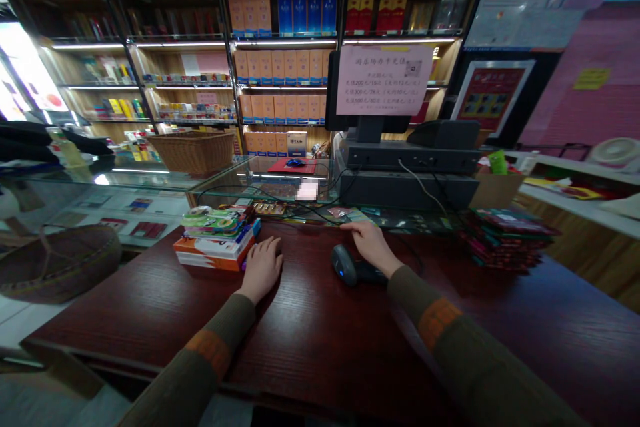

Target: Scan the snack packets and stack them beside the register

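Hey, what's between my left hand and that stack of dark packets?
In the head view, the dark handheld scanner and your right hand, over reddish-brown tabletop.

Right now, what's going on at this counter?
A person has both bare hands over the dark wooden counter. The left hand is by the right side of some stacked boxes; contact is unclear. The right hand is at the scanner, its hold unclear. A dark pile stands farther right.

The pink sheet on the monitor lists 200, 300, 500.
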`<state>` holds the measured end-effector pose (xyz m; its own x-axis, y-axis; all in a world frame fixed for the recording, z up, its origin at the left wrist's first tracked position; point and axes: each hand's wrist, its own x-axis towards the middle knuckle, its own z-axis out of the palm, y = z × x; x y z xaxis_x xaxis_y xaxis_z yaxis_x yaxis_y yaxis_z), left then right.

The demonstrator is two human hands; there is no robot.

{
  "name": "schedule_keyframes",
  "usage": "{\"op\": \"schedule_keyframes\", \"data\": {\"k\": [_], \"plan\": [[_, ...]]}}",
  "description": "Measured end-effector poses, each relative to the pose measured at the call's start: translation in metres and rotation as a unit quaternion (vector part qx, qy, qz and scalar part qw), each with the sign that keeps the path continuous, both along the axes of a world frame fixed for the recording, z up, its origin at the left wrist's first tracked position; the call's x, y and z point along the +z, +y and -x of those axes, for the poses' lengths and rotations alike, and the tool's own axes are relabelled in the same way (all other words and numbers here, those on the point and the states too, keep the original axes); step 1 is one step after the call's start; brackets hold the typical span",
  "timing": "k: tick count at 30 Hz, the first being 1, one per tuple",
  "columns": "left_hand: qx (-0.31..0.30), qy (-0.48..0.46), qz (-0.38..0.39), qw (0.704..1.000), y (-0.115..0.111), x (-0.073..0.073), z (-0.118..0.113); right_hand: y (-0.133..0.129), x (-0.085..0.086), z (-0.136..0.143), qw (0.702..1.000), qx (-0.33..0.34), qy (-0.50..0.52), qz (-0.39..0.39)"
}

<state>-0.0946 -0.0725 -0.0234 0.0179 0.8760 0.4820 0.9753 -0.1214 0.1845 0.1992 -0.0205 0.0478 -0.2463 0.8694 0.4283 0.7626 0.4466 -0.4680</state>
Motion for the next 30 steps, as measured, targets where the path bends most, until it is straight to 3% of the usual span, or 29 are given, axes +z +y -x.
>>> {"op": "schedule_keyframes", "data": {"k": [7,16,24,30], "plan": [[-0.034,-0.034,-0.009,0.999,0.0,0.004,-0.009,-0.003,0.003,0.002,1.0,-0.002,0.0,0.006],[-0.112,-0.071,-0.13,0.983,-0.007,0.039,-0.002,0.0,0.005,0.01,1.0,0.022,0.013,0.001],[-0.086,-0.087,-0.166,0.978,-0.015,0.051,0.011,-0.006,0.018,0.039,0.998,0.057,0.025,-0.019],[-0.061,-0.13,-0.213,0.966,-0.019,0.047,0.033,-0.021,0.026,0.08,0.995,0.101,0.006,-0.018]]}}
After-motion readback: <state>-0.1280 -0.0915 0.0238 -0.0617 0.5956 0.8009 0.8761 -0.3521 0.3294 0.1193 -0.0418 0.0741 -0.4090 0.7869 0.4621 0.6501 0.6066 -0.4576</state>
